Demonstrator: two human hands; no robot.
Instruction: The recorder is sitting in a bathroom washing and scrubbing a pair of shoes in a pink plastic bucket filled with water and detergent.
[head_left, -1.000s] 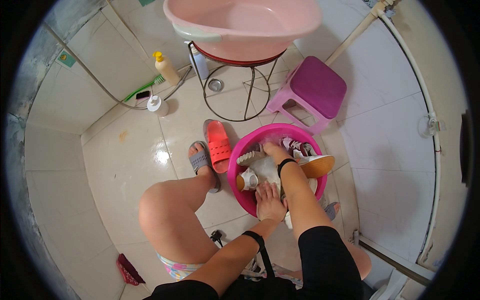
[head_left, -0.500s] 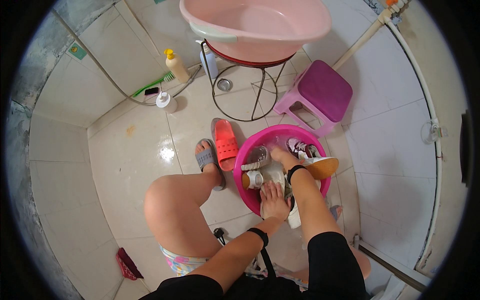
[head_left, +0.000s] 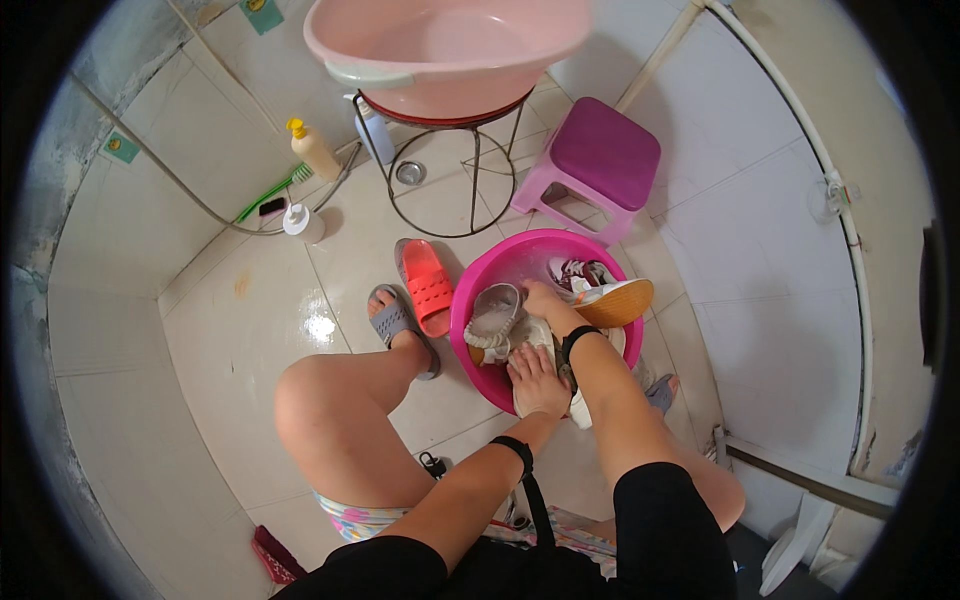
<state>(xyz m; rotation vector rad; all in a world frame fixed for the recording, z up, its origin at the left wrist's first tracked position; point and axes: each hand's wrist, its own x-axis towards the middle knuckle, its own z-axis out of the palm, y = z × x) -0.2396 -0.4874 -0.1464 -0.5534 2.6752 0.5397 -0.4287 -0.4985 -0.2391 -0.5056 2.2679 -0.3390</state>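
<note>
A bright pink basin (head_left: 463, 318) on the floor holds several shoes and some water. My left hand (head_left: 537, 382) lies with its fingers spread over a pale canvas shoe (head_left: 538, 336) in the basin. Beyond it, my right hand (head_left: 545, 302) has its fingers drawn together at the far end of that shoe; what they grip is hidden. Close to those fingertips is a translucent rounded piece with a ribbed whitish edge (head_left: 496, 312), its kind unclear. To the right lie a maroon and white sneaker (head_left: 578, 274) and a white shoe with a tan sole (head_left: 618, 303).
A large pale pink tub (head_left: 450, 85) rests on a wire stand beyond the basin. Beside it stands a purple-topped stool (head_left: 605, 150). Coral slippers (head_left: 430, 290), a white pump bottle (head_left: 303, 223), a yellow-capped bottle (head_left: 315, 150) and a green brush (head_left: 275, 190) are on the tiles.
My right hand has come toward the translucent piece, which now tips up more. My left hand stays on the pale shoe. The whole view has shifted, so the room appears further left.
</note>
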